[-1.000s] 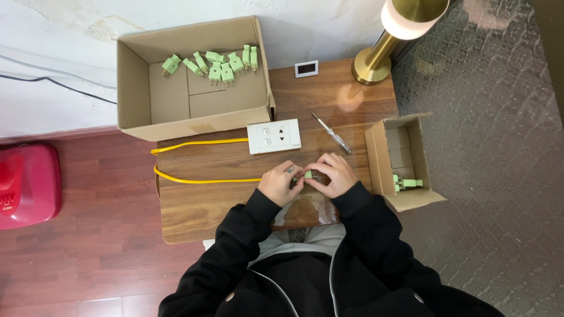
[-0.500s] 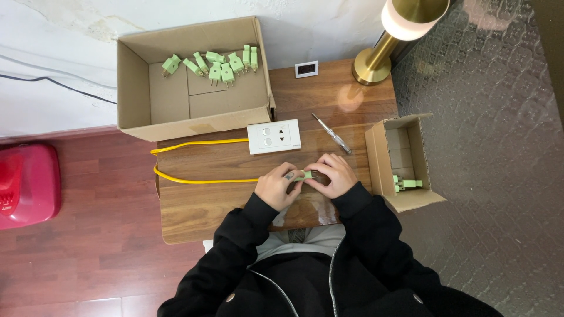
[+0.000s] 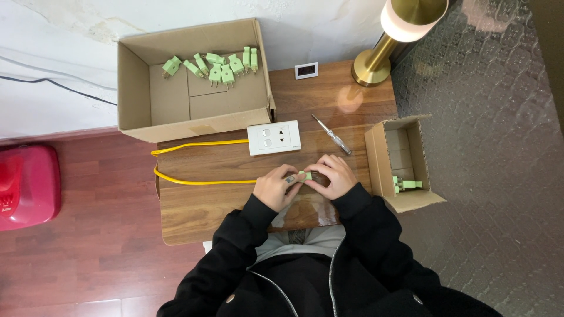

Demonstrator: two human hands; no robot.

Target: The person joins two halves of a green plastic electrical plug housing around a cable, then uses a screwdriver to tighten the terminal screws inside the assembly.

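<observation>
Because the left hand (image 3: 275, 186) and right hand (image 3: 333, 176) both pinch one small green plug (image 3: 305, 175) just above the tabletop (image 3: 200, 205), it could slip and drop.

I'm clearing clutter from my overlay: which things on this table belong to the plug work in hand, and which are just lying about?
In the work:
left hand and right hand, both on one green plug
yellow cable
white socket panel
large box of green plugs
small box with two plugs

Lying about:
screwdriver
brass lamp
small white display
red object on the floor
</observation>
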